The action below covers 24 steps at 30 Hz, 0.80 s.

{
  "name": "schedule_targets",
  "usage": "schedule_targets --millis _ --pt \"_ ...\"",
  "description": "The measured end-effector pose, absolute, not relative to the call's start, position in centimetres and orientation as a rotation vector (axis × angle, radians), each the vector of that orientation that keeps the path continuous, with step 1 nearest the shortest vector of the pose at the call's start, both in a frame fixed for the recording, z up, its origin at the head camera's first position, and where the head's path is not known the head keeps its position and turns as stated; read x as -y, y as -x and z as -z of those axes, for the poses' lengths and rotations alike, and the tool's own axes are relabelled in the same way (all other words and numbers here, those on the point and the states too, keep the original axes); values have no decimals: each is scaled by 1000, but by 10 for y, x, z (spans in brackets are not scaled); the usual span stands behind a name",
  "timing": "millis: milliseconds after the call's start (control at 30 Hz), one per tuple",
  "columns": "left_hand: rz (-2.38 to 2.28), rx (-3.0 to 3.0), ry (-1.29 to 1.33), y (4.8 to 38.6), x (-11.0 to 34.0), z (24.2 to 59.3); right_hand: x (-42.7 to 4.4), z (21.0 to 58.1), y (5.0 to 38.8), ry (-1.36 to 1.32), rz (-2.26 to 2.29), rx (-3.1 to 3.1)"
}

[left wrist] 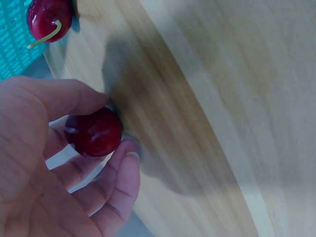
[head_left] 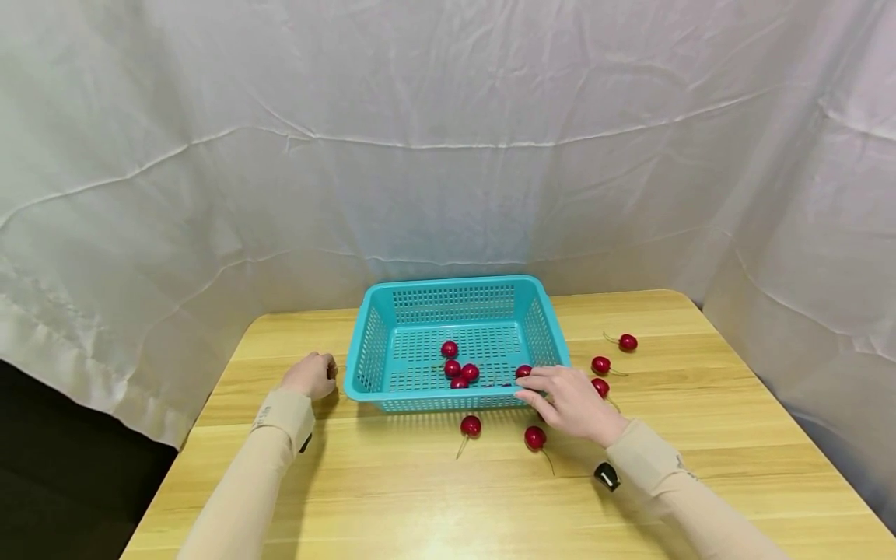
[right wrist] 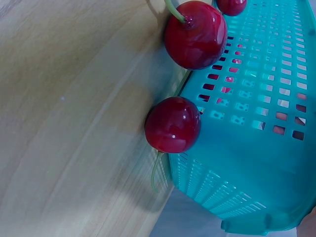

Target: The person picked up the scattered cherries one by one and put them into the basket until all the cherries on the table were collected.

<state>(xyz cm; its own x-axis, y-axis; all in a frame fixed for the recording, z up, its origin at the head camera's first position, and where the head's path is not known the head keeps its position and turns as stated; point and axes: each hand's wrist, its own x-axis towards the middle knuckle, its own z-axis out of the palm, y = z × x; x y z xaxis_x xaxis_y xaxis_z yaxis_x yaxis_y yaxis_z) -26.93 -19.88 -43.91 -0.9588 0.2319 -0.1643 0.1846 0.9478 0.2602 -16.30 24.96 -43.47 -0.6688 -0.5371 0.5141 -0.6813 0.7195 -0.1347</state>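
My left hand (head_left: pixel 308 376) is at the left end of a turquoise plastic basket (head_left: pixel 455 282). Thumb and fingers curl round a red cherry (left wrist: pixel 94 132) low over the table, as the left wrist view shows. My right hand (head_left: pixel 572 400) reaches over the basket's near right corner, its fingers fairly straight above the rim. Just beyond those fingertips lies a cherry (head_left: pixel 523 372) inside the basket. More cherries (head_left: pixel 452 369) sit near the middle of its floor. The right wrist view catches only a sliver of the right hand.
Two stemmed cherries lie before the basket, one central (head_left: pixel 471 425) and one farther right (head_left: pixel 535 438). Several more (head_left: pixel 600 365) are spread to its right. The wooden table (head_left: pixel 392 498) backs onto a white cloth (head_left: pixel 448 194). Beside the basket's left end is another cherry (left wrist: pixel 49 19).
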Motion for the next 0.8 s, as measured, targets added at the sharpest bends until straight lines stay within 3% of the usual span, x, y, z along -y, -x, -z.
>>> schedule_targets --millis 800 --pt "-436 -2734 -290 259 200 423 -249 436 164 -934 -457 2485"
